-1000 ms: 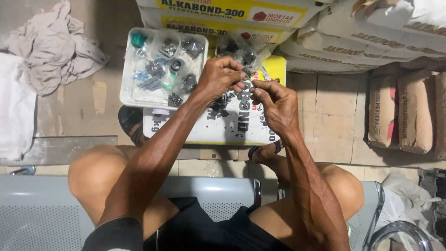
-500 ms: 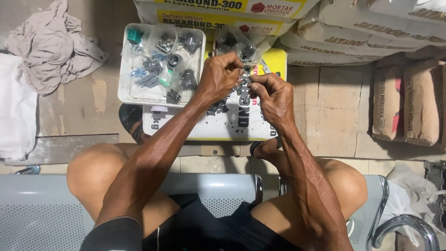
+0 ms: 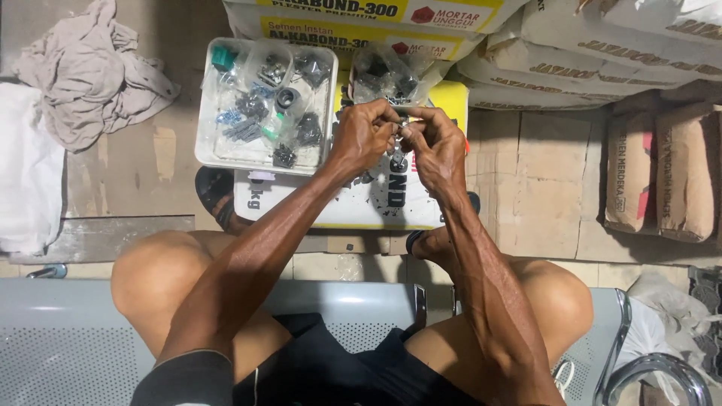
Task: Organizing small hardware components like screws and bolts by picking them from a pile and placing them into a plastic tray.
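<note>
My left hand point(image 3: 366, 137) and right hand point(image 3: 434, 146) meet fingertip to fingertip, both pinched shut on a small metal part point(image 3: 399, 125) held between them, above the white printed sack point(image 3: 376, 199) lying flat before my knees; just beyond my fingers sits a clear plastic bag of dark parts point(image 3: 383, 74); to the left, a white tray point(image 3: 207, 146) holds more bagged hardware; cement sacks point(image 3: 571, 60) are stacked behind; a crumpled cloth point(image 3: 86, 71) lies on the floor far left.

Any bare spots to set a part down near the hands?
Free: tiled floor between white sack and brown sacks; floor between tray and cloth. Crowded: tray, and around both hands.
</note>
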